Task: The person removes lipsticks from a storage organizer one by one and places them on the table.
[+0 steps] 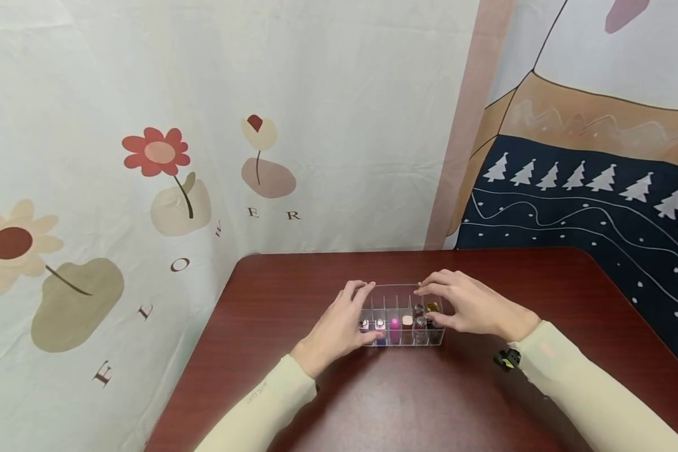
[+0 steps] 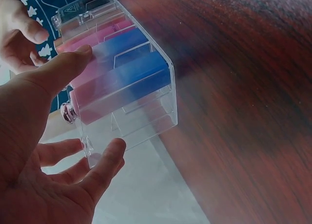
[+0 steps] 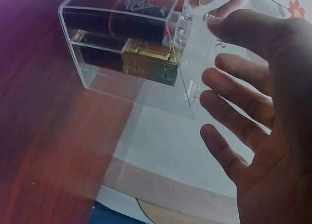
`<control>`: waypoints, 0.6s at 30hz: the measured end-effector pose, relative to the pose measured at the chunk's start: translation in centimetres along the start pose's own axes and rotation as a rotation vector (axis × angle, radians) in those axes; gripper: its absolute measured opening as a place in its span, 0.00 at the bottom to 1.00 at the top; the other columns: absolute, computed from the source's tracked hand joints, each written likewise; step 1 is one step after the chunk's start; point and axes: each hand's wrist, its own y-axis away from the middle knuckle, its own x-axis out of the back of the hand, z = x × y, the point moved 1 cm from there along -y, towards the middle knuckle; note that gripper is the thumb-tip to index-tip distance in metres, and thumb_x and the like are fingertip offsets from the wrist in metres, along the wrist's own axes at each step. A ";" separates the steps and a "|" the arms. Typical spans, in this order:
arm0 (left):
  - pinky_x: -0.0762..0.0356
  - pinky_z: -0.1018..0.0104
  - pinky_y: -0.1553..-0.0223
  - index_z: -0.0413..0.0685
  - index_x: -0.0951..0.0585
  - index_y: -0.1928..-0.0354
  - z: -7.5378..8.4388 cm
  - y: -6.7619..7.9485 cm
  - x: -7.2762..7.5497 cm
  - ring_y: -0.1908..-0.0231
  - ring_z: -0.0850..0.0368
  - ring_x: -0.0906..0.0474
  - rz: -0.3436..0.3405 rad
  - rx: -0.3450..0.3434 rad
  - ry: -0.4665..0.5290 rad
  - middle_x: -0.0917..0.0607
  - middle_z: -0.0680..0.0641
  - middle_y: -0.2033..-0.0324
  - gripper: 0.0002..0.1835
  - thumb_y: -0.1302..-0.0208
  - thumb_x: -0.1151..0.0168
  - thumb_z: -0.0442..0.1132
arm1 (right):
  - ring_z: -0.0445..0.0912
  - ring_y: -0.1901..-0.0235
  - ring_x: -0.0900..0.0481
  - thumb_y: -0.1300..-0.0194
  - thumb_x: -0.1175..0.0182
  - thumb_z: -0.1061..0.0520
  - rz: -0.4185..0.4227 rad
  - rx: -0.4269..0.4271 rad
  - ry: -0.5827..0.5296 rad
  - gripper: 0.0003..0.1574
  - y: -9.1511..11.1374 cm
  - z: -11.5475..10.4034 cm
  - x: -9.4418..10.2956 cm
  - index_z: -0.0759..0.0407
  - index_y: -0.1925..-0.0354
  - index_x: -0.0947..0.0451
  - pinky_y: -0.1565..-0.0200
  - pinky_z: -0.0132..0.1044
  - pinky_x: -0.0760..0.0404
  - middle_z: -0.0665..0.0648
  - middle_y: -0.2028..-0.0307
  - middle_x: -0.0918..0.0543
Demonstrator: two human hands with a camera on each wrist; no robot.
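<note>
A clear plastic lipstick organizer (image 1: 392,295) with divided slots stands upright on the table. My left hand (image 1: 339,323) spreads about its left end, thumb at the front and fingers toward the back; whether it presses is unclear. Blue-and-pink tubes (image 2: 139,75) stand in the slots nearest that thumb. Farther along are a bright pink tube (image 1: 394,329) and a tube with a pale cap (image 1: 407,321). At the right end, my right hand (image 1: 469,304) hovers with loosely bent, separated fingers, holding nothing. Dark tubes (image 3: 90,19) and a black-and-gold lipstick (image 3: 151,63) fill that end.
The reddish-brown wooden table (image 1: 407,395) extends around the organizer on every side. Behind it hangs a pale curtain (image 1: 344,125) with flower prints, and a dark blue tree-patterned cloth (image 1: 576,207) hangs at the right. A black strap (image 1: 507,359) circles the right wrist.
</note>
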 end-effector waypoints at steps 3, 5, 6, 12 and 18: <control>0.10 0.47 0.28 0.44 0.32 0.11 0.0 0.0 -0.1 0.33 0.38 0.15 0.005 -0.002 0.005 0.25 0.37 0.22 0.59 0.37 0.08 0.54 | 0.51 0.39 0.11 0.32 0.17 0.55 -0.007 0.024 0.029 0.25 -0.2 0.2 0.1 0.51 0.37 0.06 0.35 0.57 0.09 0.52 0.40 0.07; 0.10 0.47 0.28 0.43 0.32 0.11 -0.1 0.0 -0.1 0.33 0.38 0.15 0.008 0.000 0.007 0.25 0.37 0.22 0.59 0.37 0.08 0.53 | 0.51 0.40 0.12 0.33 0.16 0.55 0.003 0.050 0.047 0.24 -0.3 0.3 0.1 0.51 0.39 0.06 0.36 0.57 0.10 0.51 0.41 0.07; 0.11 0.47 0.27 0.43 0.31 0.12 -0.1 0.0 -0.1 0.32 0.38 0.15 0.009 0.001 0.010 0.25 0.37 0.22 0.59 0.37 0.08 0.53 | 0.50 0.40 0.12 0.33 0.16 0.56 0.007 0.060 0.054 0.24 -0.3 0.4 0.1 0.51 0.40 0.06 0.37 0.56 0.10 0.51 0.42 0.07; 0.12 0.46 0.26 0.42 0.31 0.12 -0.1 0.1 0.0 0.31 0.37 0.16 0.018 -0.003 0.024 0.24 0.37 0.22 0.59 0.38 0.07 0.52 | 0.49 0.42 0.14 0.33 0.16 0.56 0.006 0.074 0.080 0.19 -0.4 0.8 0.0 0.48 0.45 0.04 0.41 0.54 0.12 0.49 0.46 0.05; 0.11 0.47 0.27 0.43 0.30 0.12 -0.1 0.0 -0.1 0.32 0.38 0.16 0.025 -0.006 0.018 0.24 0.37 0.22 0.59 0.39 0.07 0.52 | 0.48 0.45 0.16 0.34 0.14 0.53 -0.001 0.048 0.105 0.16 -0.5 0.9 -0.1 0.46 0.48 0.02 0.44 0.52 0.14 0.47 0.52 0.05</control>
